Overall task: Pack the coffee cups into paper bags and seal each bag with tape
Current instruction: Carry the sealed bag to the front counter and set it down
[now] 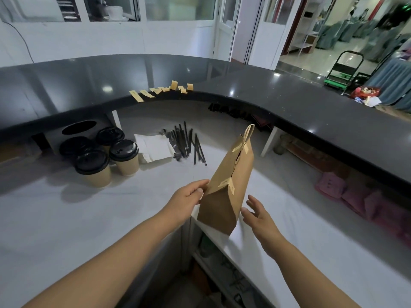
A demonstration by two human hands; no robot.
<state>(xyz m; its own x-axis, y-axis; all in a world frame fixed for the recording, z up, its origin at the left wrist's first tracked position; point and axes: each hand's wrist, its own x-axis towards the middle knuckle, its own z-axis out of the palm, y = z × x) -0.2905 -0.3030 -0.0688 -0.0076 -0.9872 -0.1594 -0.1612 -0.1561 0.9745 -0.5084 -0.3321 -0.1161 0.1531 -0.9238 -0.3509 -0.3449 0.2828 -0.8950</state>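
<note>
A brown paper bag point(226, 183) stands on the white counter point(89, 218), its folded top held down by two strips of tan tape and its handle pointing away from me. My left hand point(189, 194) touches the bag's left side near the top fold, fingers bent against the paper. My right hand point(258, 214) hovers just right of the bag's base, fingers spread, apart from it. Several kraft coffee cups with black lids point(100, 152) stand at the left. Several cut tape strips point(160, 91) hang along the edge of the black upper counter point(289, 101).
A stack of white paper bags or napkins point(153, 147) and several black wrapped straws point(186, 143) lie between the cups and the bag. A round hole point(79, 127) opens in the counter behind the cups. A gap with shelves point(200, 263) drops below the counter's corner between my arms.
</note>
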